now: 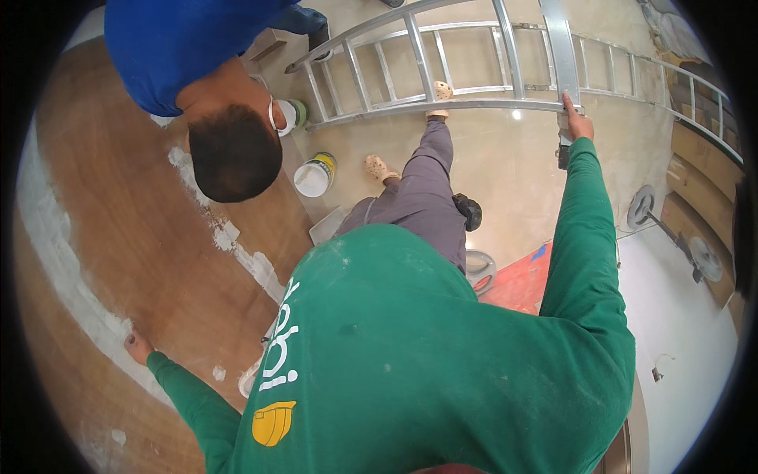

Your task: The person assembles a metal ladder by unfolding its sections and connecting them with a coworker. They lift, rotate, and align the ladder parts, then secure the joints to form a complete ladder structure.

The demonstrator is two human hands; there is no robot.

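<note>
Left hand curled at white strip on brown panel; cannot tell whether it holds anything. Beyond, white-topped bucket on floor near panel. Right hand grips metal ladder, which spans far floor. Co-worker in blue leans over panel.

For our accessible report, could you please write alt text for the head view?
A person in green grips a metal ladder with the right hand; the left hand is at a white-streaked brown panel. A co-worker in blue bends forward at upper left, near a bucket.
</note>
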